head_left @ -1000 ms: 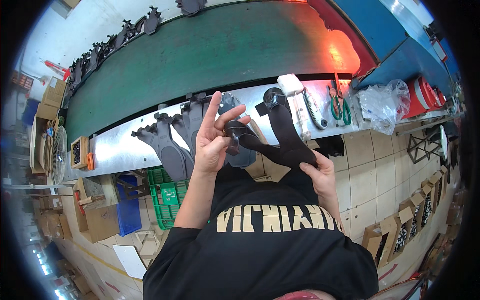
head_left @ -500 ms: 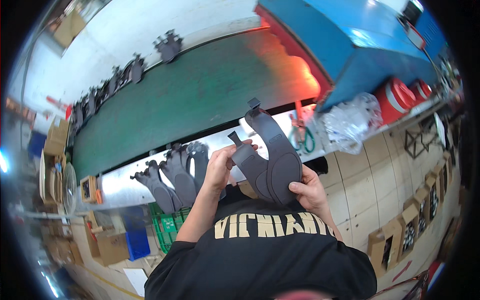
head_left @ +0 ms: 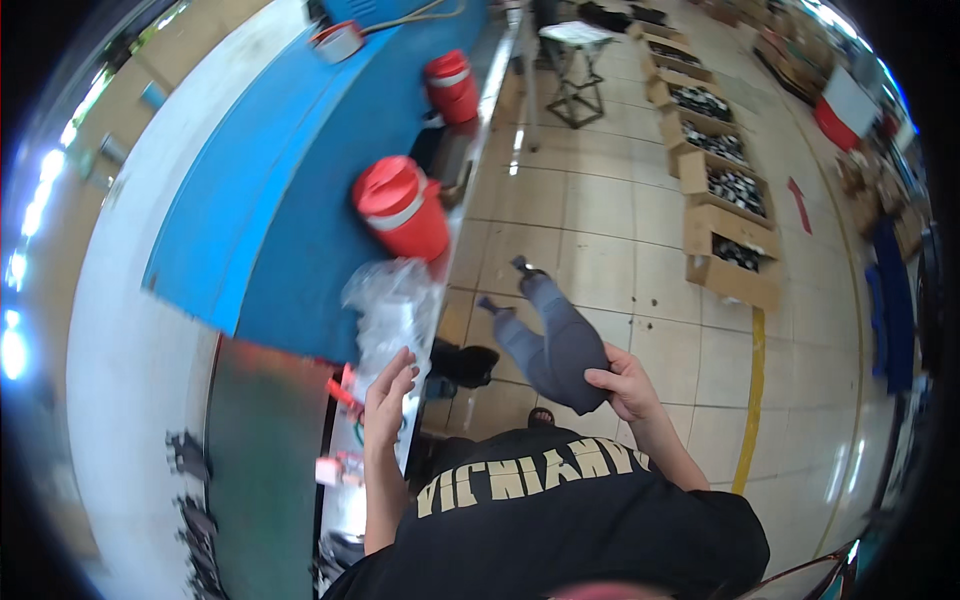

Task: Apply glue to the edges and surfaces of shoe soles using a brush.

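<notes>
Swung away from the bench (head_left: 345, 510) since the earlier frame, the dark pad (head_left: 560, 360) now hangs over the tiled floor (head_left: 590, 215), below and right of the big jug (head_left: 402, 207); the left hand (head_left: 388, 400) has let go of it, and the view has turned rightward. From the left, other pads (head_left: 190, 455) sit in a row, well below and left of the big jug, along the near edge of a white surface beside the green belt (head_left: 265, 460). Left of the big jug stands the blue cabinet (head_left: 300, 215), its lower edge over the belt's end. Just below the big jug lies a clear bag (head_left: 390, 310), crumpled. Under that, the left hand is raised with its fingers out straight, holding nothing; I cannot tell whether it touches the bag. Above and right of the big jug is a small jug (head_left: 452, 90), also red with a pale band. Well below and right of it, the right hand (head_left: 628, 385) is clamped on the pad's wide end, thumb on top, the two narrow arms pointing up and left. Hands are well apart. Far right of the big jug, open cartons (head_left: 740, 280) stand in a line on the floor.
</notes>
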Tool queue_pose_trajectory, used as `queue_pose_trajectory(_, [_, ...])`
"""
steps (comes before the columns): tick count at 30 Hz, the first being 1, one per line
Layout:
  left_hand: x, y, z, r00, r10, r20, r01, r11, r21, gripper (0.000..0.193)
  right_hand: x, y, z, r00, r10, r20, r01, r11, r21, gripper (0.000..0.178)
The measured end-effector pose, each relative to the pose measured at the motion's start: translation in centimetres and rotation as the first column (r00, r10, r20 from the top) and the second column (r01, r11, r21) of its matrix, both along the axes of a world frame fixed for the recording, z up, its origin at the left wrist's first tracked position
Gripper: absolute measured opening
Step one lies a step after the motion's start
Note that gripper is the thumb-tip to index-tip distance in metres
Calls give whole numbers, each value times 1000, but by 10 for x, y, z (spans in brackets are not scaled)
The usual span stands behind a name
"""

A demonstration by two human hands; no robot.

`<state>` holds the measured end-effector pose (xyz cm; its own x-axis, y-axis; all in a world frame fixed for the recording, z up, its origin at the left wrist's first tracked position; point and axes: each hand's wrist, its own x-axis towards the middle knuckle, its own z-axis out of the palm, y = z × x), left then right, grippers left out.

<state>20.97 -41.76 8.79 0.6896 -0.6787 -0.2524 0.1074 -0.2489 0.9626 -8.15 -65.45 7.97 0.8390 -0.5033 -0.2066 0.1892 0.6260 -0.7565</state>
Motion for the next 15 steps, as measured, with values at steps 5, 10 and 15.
queue_pose_trajectory(5, [-6,-82,-18,952,-302,47,302,953,2,45,-68,-20,-25,907,-401,-130,382,912,-149,43])
queue_pose_trajectory(10, [-18,-142,-29,738,-631,239,559,770,307,53,-70,-17,-18,815,-553,-176,550,832,-71,36])
queue_pose_trajectory(15, [-21,-196,-34,462,-839,288,728,544,417,62,-56,-51,-10,842,-509,-178,513,858,-29,37])
